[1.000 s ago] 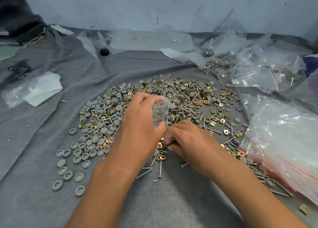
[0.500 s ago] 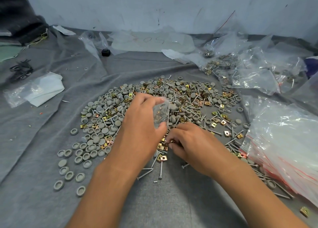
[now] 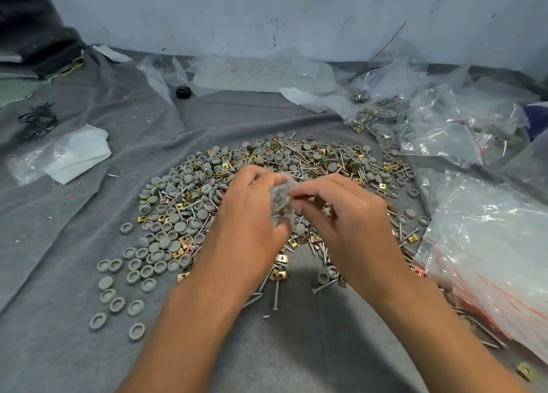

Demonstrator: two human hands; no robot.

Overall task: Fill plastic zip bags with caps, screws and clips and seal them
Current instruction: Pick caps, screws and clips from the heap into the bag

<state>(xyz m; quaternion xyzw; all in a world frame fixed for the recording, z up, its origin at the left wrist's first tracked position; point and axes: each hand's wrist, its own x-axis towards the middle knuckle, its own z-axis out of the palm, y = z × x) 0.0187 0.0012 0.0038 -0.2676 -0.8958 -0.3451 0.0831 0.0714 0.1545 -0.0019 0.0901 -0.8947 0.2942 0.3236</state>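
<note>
Hands meet above the middle of a heap on a table [image 3: 296,363] draped in grey cloth. In the head view, the left hand [image 3: 252,214] grips a small clear zip bag [image 3: 280,198] between thumb and curled fingers, holding it upright over the pile. The right hand [image 3: 347,214] comes in from the other side, its thumb and forefinger pinching the bag's top edge, the other fingers loosely bent. The bag's contents are blurred; some screws seem to lie inside.

Under the hands spreads the pile: grey round caps [image 3: 166,232] mostly on the left and near side, several lying apart at the pile's edge; silver screws [image 3: 275,294] scattered through it and just in front of the wrists; gold clips [image 3: 280,257] mixed among them.

To the right lies a stack of empty zip bags [image 3: 489,259] with red seal lines, touching the pile's edge. Beyond it, at the far right, are clear bags of parts [image 3: 382,113]. On the left sit a folded white plastic piece [image 3: 77,155] and a bundle of black ties [image 3: 37,119]. A small black object [image 3: 183,92] sits near the wall [image 3: 267,15].
</note>
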